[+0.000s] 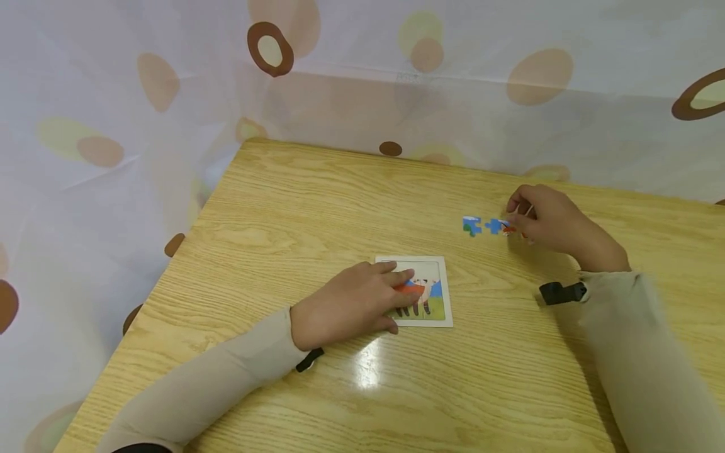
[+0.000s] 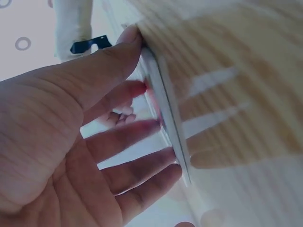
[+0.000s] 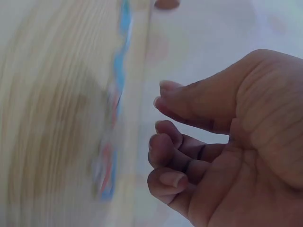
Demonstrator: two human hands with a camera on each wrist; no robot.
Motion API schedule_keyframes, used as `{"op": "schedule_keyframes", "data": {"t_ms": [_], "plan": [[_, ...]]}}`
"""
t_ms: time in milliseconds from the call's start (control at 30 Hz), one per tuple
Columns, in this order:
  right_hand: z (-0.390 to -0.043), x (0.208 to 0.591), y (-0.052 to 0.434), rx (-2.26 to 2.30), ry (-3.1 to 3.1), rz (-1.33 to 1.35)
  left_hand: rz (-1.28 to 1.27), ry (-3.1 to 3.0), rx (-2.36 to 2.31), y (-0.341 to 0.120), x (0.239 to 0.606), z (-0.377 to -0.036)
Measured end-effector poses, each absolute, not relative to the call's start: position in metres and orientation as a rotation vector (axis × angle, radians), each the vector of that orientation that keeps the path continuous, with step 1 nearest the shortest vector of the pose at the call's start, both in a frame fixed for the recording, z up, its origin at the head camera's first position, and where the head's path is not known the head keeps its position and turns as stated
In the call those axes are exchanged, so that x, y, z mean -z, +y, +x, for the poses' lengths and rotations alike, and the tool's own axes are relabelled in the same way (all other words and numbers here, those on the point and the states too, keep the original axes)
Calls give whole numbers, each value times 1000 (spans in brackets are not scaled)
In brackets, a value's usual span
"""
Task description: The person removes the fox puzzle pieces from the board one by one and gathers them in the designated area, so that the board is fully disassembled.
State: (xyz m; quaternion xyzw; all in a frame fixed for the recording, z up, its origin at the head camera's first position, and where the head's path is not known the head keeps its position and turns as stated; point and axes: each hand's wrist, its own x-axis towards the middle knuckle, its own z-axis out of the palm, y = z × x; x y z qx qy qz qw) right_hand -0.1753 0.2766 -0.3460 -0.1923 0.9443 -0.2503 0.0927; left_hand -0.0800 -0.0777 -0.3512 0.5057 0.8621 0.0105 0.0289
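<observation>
A small square picture board [image 1: 447, 302] with a white border lies on the table, showing an animal with an orange-red patch. My left hand [image 1: 354, 302] rests on its left side with fingers spread; in the left wrist view, fingertips touch the board's edge [image 2: 168, 113]. My right hand [image 1: 546, 217] hovers over a row of jigsaw pieces, fingers loosely bent. No piece shows between its fingers in the right wrist view. A blue-and-green jigsaw piece [image 1: 471, 225] lies left of a blue piece [image 1: 494, 226]. Red-marked pieces [image 3: 107, 170] continue the row, partly hidden by the hand in the head view.
The wood-grain table [image 1: 317, 207] carries the board and pieces. A pale spotted cloth [image 1: 351, 94] hangs along its back and left edges. Black straps [image 1: 561, 293] sit at both wrists.
</observation>
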Motion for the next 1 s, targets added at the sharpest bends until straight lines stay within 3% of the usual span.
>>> {"op": "schedule_keyframes", "data": {"t_ms": [400,700,1000], "plan": [[-140,331,181,784,2641,-863,1143,2712,-16,-95,337,-89],[-117,341,127,759,2498,-1039,1152,2753,-105,-94,339,-90],[-108,349,113,703,2551,-979,1132,2779,-166,-90,342,-88]]}}
